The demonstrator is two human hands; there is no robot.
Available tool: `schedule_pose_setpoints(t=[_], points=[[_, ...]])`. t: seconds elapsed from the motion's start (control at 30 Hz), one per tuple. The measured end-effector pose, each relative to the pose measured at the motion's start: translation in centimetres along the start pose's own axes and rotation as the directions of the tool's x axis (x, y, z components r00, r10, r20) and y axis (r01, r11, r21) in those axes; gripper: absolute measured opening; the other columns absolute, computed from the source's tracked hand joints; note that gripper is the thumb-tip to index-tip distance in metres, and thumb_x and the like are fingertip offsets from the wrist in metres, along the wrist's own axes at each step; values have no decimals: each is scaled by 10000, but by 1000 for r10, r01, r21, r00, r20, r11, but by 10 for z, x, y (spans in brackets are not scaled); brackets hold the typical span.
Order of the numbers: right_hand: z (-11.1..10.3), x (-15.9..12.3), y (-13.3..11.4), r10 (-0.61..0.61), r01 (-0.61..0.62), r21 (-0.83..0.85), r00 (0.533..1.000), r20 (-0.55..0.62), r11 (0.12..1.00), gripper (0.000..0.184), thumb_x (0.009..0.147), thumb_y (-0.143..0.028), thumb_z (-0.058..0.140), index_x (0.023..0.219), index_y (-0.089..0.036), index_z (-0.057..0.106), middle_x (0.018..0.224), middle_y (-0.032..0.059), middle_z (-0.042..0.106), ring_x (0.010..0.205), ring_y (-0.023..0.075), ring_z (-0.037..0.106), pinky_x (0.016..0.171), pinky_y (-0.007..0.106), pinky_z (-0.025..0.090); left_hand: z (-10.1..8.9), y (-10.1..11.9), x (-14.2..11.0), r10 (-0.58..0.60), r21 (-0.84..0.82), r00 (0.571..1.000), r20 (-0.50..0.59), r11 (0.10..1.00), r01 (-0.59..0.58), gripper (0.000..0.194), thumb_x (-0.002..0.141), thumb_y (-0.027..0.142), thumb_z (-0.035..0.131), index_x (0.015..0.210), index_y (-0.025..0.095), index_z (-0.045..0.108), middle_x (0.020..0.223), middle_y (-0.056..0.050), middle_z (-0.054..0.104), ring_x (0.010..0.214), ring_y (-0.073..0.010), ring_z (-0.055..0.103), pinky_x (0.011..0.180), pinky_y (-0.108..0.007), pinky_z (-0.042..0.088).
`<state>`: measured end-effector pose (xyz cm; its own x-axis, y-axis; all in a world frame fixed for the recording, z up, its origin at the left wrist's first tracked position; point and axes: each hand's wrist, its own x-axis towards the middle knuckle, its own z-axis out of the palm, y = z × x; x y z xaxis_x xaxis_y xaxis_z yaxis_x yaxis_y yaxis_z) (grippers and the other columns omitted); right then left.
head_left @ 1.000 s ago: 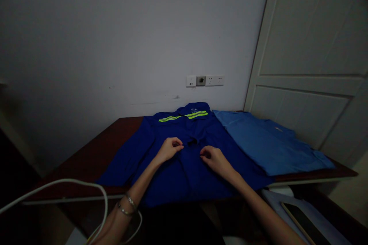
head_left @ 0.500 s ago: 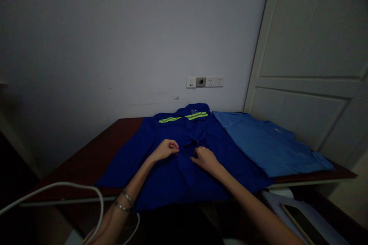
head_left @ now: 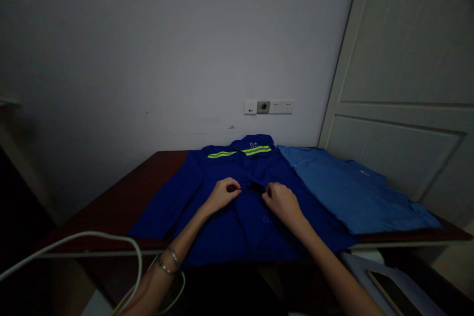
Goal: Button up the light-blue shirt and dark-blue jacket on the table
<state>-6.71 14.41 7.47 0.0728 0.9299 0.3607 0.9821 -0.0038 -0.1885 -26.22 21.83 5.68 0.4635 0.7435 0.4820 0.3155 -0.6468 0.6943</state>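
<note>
A dark blue work jacket [head_left: 222, 237] with yellow-green reflective stripes across its chest lies spread out, collar toward the wall. My left hand [head_left: 224, 194] is over the middle of its front, thumb and fingertip pinched on the cloth by the front opening. On the other side of that opening, my right hand [head_left: 281, 201] has its fingers curled round the raised front edge of the jacket. A round button shows below the right hand. The exact bit of cloth in my left fingertips is too dark to make out.
A lighter blue shirt [head_left: 333, 192] lies flat to the jacket's right on the dark red table [head_left: 122, 202]. A white cable [head_left: 92, 233] loops at the lower left. Below the table's right edge is a phone [head_left: 394, 294]. Wall sockets [head_left: 281, 106] are behind.
My right hand has moved right with the jacket's front edge, widening the gap between the hands and exposing a button. The whole view has shifted slightly.
</note>
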Motion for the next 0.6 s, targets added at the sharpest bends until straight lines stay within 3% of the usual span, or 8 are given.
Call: schedule_pose_setpoints(t=[0.1, 0.2, 0.3, 0.4, 0.6], points=[[-10, -9, -1, -40, 30, -78, 992, -122, 997, 160, 812, -193, 430, 781, -148, 581, 804, 90, 628, 732, 191, 591, 570, 255, 335, 7, 8, -2, 68, 14, 998, -2, 998, -68, 61, 698, 132, 576, 723, 151, 629, 923, -49, 647, 897, -155, 582, 827, -261, 421], [-9, -12, 3, -123, 114, -61, 979, -162, 992, 157, 809, -156, 418, 778, -141, 572, 791, 95, 620, 756, 199, 577, 616, 262, 358, 14, 12, -5, 57, 7, 997, 60, 998, -58, 84, 682, 103, 578, 723, 155, 629, 1006, -55, 650, 952, -162, 582, 881, -273, 404], [-1, -7, 12, -194, 215, 122, 967, -166, 969, 152, 794, -148, 422, 791, -147, 574, 794, 82, 625, 778, 188, 578, 679, 258, 380, 22, 13, -8, 47, 9, 986, 161, 999, -49, 103, 675, 93, 571, 732, 153, 633, 1020, -56, 656, 964, -164, 588, 884, -262, 405], [8, 1, 23, -224, 253, 398, 967, -119, 882, 145, 765, -175, 446, 802, -164, 585, 779, 46, 642, 749, 163, 594, 689, 245, 399, 31, 13, -9, 40, 49, 972, 232, 997, -52, 139, 685, 98, 544, 769, 154, 640, 906, -34, 677, 888, -149, 606, 840, -241, 423], [26, 6, 33, -170, 112, 690, 985, 16, 715, 167, 687, -215, 490, 767, -147, 620, 674, 29, 640, 632, 145, 585, 589, 230, 406, 52, 8, -8, -26, 94, 985, 170, 996, 10, 200, 688, 105, 503, 816, 144, 652, 819, -25, 676, 795, -146, 610, 757, -228, 443]])
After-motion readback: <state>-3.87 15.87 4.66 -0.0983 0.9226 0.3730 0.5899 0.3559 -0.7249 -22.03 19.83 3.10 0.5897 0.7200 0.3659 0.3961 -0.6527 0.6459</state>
